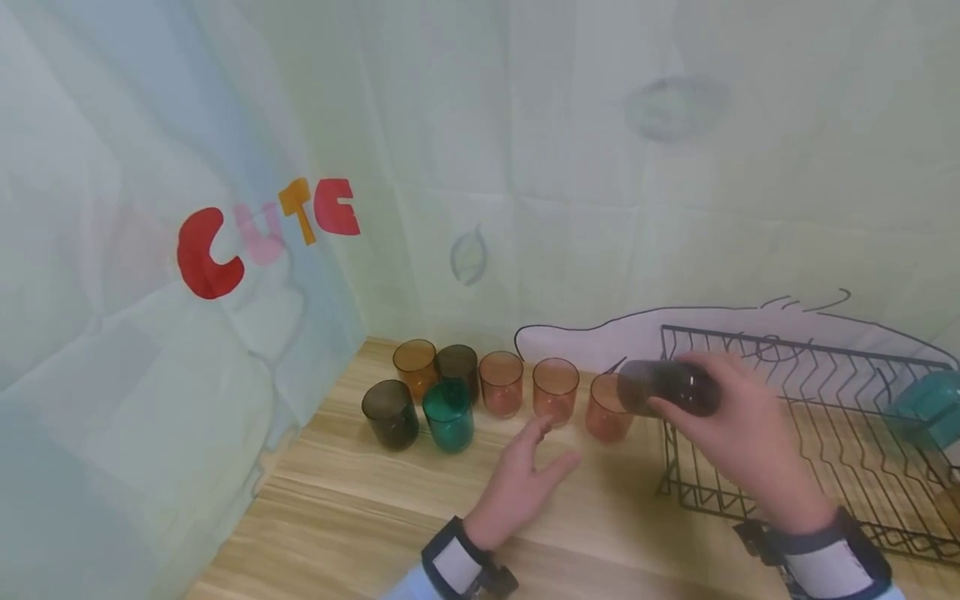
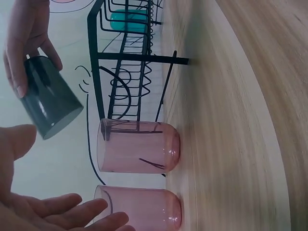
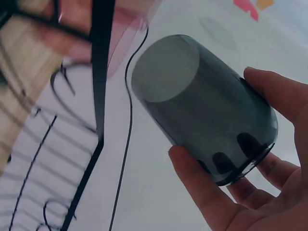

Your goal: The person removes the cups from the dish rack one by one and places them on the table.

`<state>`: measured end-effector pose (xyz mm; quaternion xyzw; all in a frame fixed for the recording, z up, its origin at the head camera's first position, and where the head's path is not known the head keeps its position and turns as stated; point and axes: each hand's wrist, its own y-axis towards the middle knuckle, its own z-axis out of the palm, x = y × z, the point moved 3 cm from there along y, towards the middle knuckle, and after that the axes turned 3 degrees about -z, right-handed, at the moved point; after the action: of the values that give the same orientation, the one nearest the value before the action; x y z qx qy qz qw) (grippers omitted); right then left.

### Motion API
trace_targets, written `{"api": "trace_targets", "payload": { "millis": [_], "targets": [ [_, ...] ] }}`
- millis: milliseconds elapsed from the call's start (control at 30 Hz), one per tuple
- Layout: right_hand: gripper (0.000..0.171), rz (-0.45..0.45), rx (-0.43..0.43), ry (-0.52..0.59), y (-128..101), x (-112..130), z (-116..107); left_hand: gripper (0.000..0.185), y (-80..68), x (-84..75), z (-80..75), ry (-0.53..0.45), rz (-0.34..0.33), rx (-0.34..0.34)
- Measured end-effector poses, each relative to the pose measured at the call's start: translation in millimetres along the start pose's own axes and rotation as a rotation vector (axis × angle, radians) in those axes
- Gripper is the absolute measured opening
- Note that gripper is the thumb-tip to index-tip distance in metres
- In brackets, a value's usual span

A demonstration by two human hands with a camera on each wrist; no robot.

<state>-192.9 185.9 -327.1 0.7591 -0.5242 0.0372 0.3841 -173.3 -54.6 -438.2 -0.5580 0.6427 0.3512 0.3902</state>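
Landmark = the wire rack (image 1: 810,433) on the wooden surface (image 1: 360,517).

Nearest: left hand (image 1: 525,479) is hovering low over the surface, left of the rack w/ fingers straight and relaxed, holding nothing, palm lying toward the glasses, prob. so it's free to steady or take one.

Right hand (image 1: 738,433) is gripping a dark grey glass (image 1: 667,387) above the rack's front-left corner, thumb on one side, fingers on the other, glass tipped sideways w/ its base leading away from the rack, as if being carried rather than set down.

Further off, left of the rack: pink glasses (image 1: 555,392) standing in a row, then amber, dark & teal ones (image 1: 448,415) grouped toward the curtain (image 1: 150,333). A teal glass (image 1: 930,398) is lying at the rack's far right end.
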Motion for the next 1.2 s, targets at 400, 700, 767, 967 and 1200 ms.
{"api": "trace_targets", "payload": {
  "millis": [400, 700, 767, 967, 1200],
  "targets": [
    [0.057, -0.043, -0.096, 0.129, -17, 32, 41, 0.062, 2.1, -2.7, 3.0, -0.119, -0.009, 0.070],
    [0.058, -0.042, -0.101, 0.284, -26, 41, 57, 0.057, 1.7, -8.6, 0.9, -0.167, -0.007, 0.095],
    [0.059, -0.018, -0.095, 0.308, -28, 40, 59, 0.054, 2.6, -8.2, 1.6, -0.180, -0.011, 0.103],
    [0.061, 0.011, -0.127, 0.314, -34, 41, 63, 0.051, 3.6, -8.4, 0.5, -0.191, -0.008, 0.095],
    [0.062, 0.014, -0.128, 0.322, -37, 42, 66, 0.047, 5.3, -9.7, -3.4, -0.218, -0.039, 0.058]
  ]
}}
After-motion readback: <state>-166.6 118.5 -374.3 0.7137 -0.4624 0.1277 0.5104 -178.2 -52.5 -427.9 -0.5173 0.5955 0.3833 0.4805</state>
